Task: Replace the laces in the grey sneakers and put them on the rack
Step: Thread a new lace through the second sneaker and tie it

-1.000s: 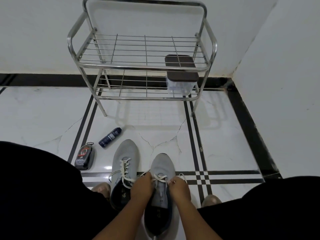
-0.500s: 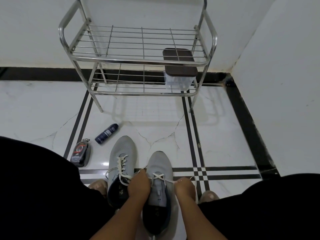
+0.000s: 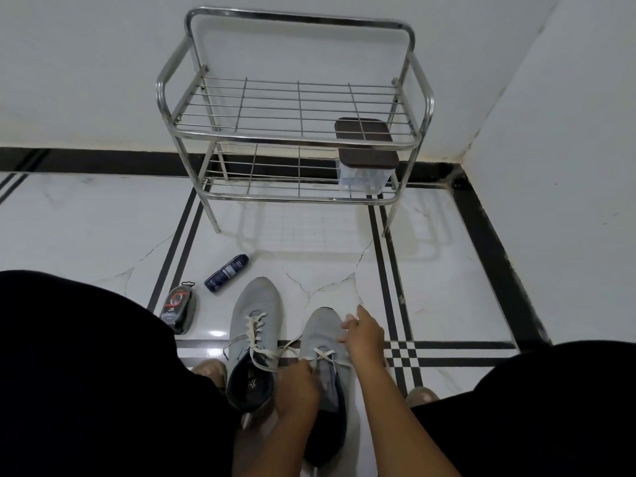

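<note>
Two grey sneakers stand side by side on the white floor between my knees. The left sneaker (image 3: 255, 306) has cream laces crossed over its tongue, with loose ends trailing. On the right sneaker (image 3: 321, 327) a cream lace (image 3: 323, 354) crosses only near the toe. My left hand (image 3: 297, 383) pinches that lace at the shoe's left side. My right hand (image 3: 364, 333) is at the shoe's right side near the toe, fingers bent round the lace's other end. The steel rack (image 3: 292, 146) stands against the wall ahead.
A clear box with a dark lid (image 3: 364, 156) sits on the rack's lower shelf at the right. A dark blue spray can (image 3: 226, 273) and a black shoe-polish applicator (image 3: 179, 308) lie left of the sneakers. A wall closes the right side.
My right hand has moved forward and up along the right sneaker toward the toe, drawing the lace. My left hand stays at the shoe. The camera has tilted up a little.
</note>
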Demonstrator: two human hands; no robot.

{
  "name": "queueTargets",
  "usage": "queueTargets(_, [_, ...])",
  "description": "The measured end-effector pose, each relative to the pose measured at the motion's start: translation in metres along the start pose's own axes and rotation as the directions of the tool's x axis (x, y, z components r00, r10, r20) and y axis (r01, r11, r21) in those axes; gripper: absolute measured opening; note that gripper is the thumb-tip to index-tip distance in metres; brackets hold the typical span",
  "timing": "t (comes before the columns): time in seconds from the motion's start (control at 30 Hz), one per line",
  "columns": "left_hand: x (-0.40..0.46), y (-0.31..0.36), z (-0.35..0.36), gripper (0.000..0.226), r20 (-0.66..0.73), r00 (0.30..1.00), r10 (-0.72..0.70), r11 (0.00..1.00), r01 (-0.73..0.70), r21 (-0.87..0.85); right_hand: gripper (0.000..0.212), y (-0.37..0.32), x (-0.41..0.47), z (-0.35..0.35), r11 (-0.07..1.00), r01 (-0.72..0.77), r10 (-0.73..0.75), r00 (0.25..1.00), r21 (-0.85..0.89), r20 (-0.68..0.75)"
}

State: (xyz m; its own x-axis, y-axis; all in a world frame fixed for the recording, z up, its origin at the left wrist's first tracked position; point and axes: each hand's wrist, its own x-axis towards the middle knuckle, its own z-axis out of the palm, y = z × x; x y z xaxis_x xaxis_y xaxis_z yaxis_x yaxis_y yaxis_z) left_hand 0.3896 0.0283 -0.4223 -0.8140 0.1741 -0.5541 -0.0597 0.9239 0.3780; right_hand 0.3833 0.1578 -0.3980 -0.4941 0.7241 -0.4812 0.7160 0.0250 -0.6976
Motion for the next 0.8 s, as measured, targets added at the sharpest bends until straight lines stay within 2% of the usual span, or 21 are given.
queueTargets(0.07, [0.005, -0.005, -0.002, 0.021, 0.035, 0.999, -0.028, 0.995, 0.032, -0.098, 0.023, 0.009, -0.008, 0.004, 0.991, 0.005, 0.001, 0.999, -0.133, 0.039])
queueTargets(0.17, [0.013, -0.012, -0.006, 0.017, 0.091, 0.995, -0.044, 0.975, 0.062, -0.212, 0.032, 0.016, -0.016, 0.002, 0.952, -0.040, 0.069, 0.994, -0.305, 0.085])
queueTargets(0.27, [0.018, -0.016, -0.005, 0.019, 0.111, 0.992, -0.052, 0.964, 0.079, -0.253, 0.021, 0.019, -0.015, 0.003, 0.919, 0.021, 0.082, 0.966, -0.393, 0.245])
queueTargets(0.33, [0.019, -0.016, -0.004, 0.020, 0.112, 0.992, -0.055, 0.961, 0.083, -0.265, 0.016, 0.021, -0.010, 0.006, 0.916, 0.071, 0.029, 0.970, -0.396, 0.242])
queueTargets(0.43, [0.021, -0.016, -0.003, 0.022, 0.118, 0.992, -0.050, 0.953, 0.083, -0.290, 0.010, 0.022, -0.010, 0.009, 0.956, 0.030, 0.029, 0.980, -0.292, 0.195])
queueTargets(0.63, [0.024, -0.019, 0.001, 0.022, 0.152, 0.986, -0.072, 0.926, 0.123, -0.357, 0.028, 0.030, -0.021, 0.012, 0.931, 0.047, 0.020, 0.984, -0.362, 0.178])
queueTargets(0.73, [0.025, -0.020, 0.002, 0.022, 0.155, 0.985, -0.082, 0.921, 0.134, -0.366, 0.013, 0.033, -0.017, 0.012, 0.917, 0.076, 0.015, 0.974, -0.392, 0.225])
queueTargets(0.8, [0.026, -0.021, 0.003, 0.023, 0.154, 0.984, -0.088, 0.915, 0.141, -0.377, 0.019, 0.032, -0.015, 0.012, 0.908, 0.087, 0.022, 0.967, -0.409, 0.255])
